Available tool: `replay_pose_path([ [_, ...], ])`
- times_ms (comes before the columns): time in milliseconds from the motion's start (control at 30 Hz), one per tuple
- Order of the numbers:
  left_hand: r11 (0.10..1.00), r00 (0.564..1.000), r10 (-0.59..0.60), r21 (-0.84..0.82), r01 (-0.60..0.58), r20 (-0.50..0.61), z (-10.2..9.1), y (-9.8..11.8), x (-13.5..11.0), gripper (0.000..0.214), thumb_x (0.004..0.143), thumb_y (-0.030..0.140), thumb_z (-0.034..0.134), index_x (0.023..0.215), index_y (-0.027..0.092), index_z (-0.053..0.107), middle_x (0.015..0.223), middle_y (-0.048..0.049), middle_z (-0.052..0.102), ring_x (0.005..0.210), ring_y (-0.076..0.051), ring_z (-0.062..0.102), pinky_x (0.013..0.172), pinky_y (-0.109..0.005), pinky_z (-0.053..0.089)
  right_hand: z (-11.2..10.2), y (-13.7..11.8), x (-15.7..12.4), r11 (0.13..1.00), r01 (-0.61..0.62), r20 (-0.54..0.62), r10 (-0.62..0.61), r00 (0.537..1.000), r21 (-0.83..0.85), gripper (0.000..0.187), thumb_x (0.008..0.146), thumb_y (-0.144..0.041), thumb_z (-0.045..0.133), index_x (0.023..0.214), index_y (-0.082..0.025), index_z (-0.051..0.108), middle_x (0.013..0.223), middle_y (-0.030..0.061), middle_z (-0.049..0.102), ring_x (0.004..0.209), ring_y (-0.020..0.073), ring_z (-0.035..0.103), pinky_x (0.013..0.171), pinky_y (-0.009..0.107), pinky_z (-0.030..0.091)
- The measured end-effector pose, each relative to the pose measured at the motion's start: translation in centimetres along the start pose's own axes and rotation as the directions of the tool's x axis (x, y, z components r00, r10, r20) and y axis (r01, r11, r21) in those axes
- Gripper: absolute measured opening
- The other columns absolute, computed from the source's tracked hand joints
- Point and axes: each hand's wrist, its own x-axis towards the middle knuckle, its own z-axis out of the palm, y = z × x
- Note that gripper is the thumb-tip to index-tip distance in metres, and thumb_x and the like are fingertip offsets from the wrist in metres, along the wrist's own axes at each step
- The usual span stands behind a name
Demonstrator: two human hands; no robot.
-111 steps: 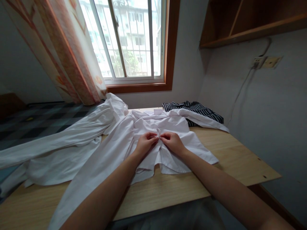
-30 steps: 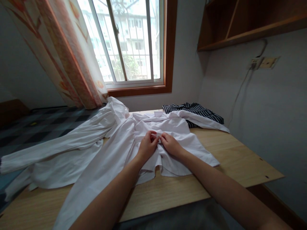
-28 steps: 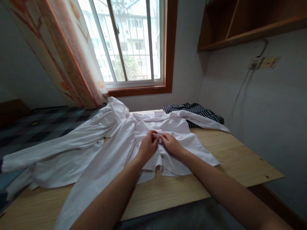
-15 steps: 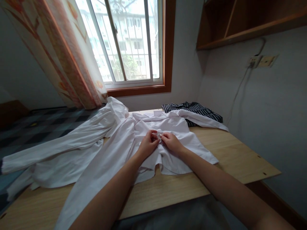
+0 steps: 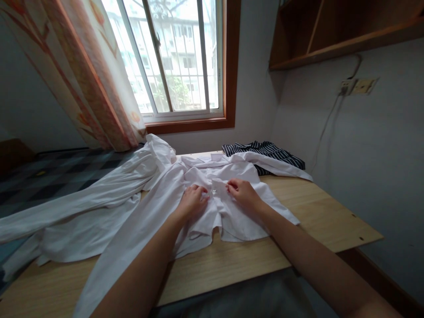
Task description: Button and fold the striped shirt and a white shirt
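A white shirt (image 5: 245, 225) lies spread on a wooden board, its collar toward the window and its front placket running down the middle. A small shiny button (image 5: 214, 191) shows on the placket between my hands. My left hand (image 5: 192, 201) rests on the shirt left of the button, fingers slightly bent and apart, with nothing visible in them. To the right of the button, my right hand (image 5: 243, 194) pinches the edge of the shirt front between thumb and fingers, lifting it a little.
Another white garment (image 5: 99, 221) spreads over the left side and onto a dark checked bedcover (image 5: 66, 172). Behind the right sleeve lies a black striped garment (image 5: 278, 154). The wooden board (image 5: 324, 203) ends at a front edge near me. A shelf (image 5: 331, 53) hangs upper right.
My hands were together at the button and have moved apart. The left went left and settled on the cloth; the right shifted slightly right with the shirt edge. The button is now uncovered.
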Motion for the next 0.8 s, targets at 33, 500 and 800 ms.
replay_pose_path([
  [33, 0.999, 0.999, 0.003, 0.038, -0.004, 0.037, 0.2, -0.3, -0.1, 0.027, 0.087, 0.034, 0.058, 0.107, 0.018, 0.068, 0.117, -0.0135, 0.066, 0.115, -0.030, 0.058, 0.104, -0.045, 0.041, -0.1, 0.1, 0.0, 0.999, -0.006, 0.008, 0.006, 1.000, -0.039, 0.018, 0.087, -0.020, 0.054, 0.081, -0.016, 0.070, 0.077, 0.0056, 0.072, 0.069, 0.0171, 0.062, 0.066, 0.025, 0.043],
  [500, 0.969, 0.990, 0.130, 0.204, -0.139, 0.057, 3.5, -4.4, 1.4, 0.056, 0.098, 0.047, 0.036, 0.145, 0.018, 0.047, 0.154, -0.0132, 0.043, 0.143, -0.029, 0.036, 0.118, -0.047, 0.025, 1.3, 4.1, 0.6, 0.916, 0.205, 0.304, -0.098, 0.948, -0.344, 0.041, 0.098, -0.028, 0.047, 0.135, -0.019, 0.060, 0.145, 0.0134, 0.052, 0.135, 0.0255, 0.046, 0.112, 0.044, 0.034],
  [800, 0.922, 0.921, 0.387, -0.011, -0.387, -0.043, 0.3, -2.8, -0.6, 0.033, 0.090, 0.030, 0.050, 0.116, 0.021, 0.069, 0.129, -0.0120, 0.065, 0.123, -0.025, 0.056, 0.108, -0.044, 0.039, -2.1, 5.3, -0.5, 0.919, 0.309, 0.339, -0.217, 0.915, -0.246, 0.037, 0.096, -0.030, 0.051, 0.130, -0.024, 0.065, 0.140, 0.0118, 0.058, 0.132, 0.0274, 0.050, 0.110, 0.049, 0.037],
])
